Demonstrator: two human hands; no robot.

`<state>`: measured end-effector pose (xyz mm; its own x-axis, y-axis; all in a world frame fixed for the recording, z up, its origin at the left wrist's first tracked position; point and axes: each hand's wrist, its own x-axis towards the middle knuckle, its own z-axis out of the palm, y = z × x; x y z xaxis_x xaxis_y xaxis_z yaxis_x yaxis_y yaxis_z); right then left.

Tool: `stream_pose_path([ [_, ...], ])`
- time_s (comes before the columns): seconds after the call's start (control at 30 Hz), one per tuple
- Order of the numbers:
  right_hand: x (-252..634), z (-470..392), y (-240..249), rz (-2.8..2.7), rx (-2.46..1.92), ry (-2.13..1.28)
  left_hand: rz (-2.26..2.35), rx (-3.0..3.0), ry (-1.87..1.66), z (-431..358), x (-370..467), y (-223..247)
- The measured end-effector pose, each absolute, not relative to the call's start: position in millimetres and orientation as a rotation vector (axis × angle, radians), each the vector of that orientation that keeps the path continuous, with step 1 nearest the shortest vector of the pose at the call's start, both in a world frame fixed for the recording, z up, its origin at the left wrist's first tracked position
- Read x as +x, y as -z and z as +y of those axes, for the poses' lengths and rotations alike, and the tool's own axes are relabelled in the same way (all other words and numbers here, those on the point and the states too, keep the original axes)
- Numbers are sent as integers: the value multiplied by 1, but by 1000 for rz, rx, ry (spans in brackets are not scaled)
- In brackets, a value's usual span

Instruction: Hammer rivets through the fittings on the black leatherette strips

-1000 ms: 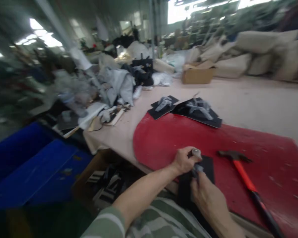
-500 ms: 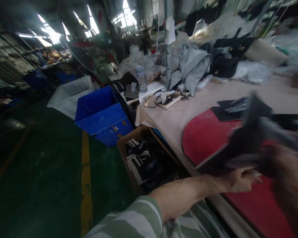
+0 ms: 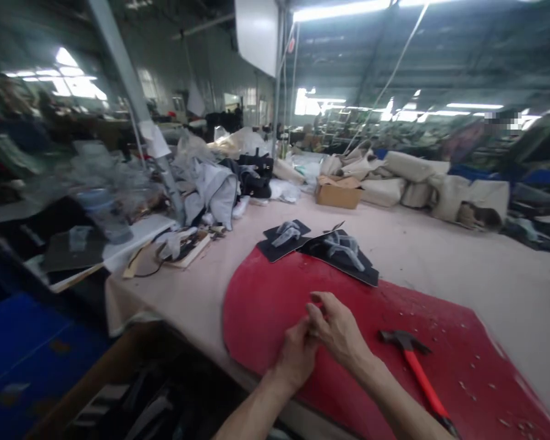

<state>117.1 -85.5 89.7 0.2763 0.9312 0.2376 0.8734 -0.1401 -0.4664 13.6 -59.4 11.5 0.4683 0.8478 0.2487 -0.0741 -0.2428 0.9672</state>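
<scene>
Over the red mat (image 3: 266, 299), my left hand (image 3: 297, 353) has its fingers closed, and my right hand (image 3: 332, 321) meets it with curled fingers. Whatever lies between the fingertips is hidden or too small to name. A hammer (image 3: 417, 366) with a red handle rests on the mat to the right of my hands, with several small bits scattered around it. Beyond my hands, black flat pieces (image 3: 282, 241) with greyish strips on them lie across the mat's far edge, overlapping one another.
A cardboard box (image 3: 338, 192) and beige rolls (image 3: 421, 183) stand at the table's back. Grey cloth (image 3: 217, 189) and a tray of small tools (image 3: 190, 247) lie left. Below the left edge are a blue bin (image 3: 32, 342) and an open carton (image 3: 101, 366).
The view has swung right. The dark piece that was in my hands is no longer in them, and my hands have come together over the red mat. The hammer now shows.
</scene>
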Motion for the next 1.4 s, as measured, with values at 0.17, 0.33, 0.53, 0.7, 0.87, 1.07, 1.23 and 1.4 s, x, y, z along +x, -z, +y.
stream_pose_path([
  [0.17,216,-50,-85,-1288,-2327,-119,843,1438,-904,-44,9,10],
  [0.33,285,-14,-83,-1139,-2475,79,885,1464,-869,-46,10,21],
  [0.53,307,20,-87,-1504,-2395,133,877,1546,-835,-45,10,30],
  [0.7,286,18,-95,-1728,-2366,97,870,1583,-817,-44,6,18],
  [0.87,246,-30,-96,-1741,-2432,23,838,1430,-856,-43,5,16],
  [1.07,182,-132,-58,-1528,-2570,-175,833,1324,-971,-45,2,15],
  [1.23,134,-181,-31,-1300,-2455,-330,767,1341,-961,-45,14,-6],
  [1.4,114,-186,-26,-1227,-2401,-284,615,1384,-870,-46,50,-12],
])
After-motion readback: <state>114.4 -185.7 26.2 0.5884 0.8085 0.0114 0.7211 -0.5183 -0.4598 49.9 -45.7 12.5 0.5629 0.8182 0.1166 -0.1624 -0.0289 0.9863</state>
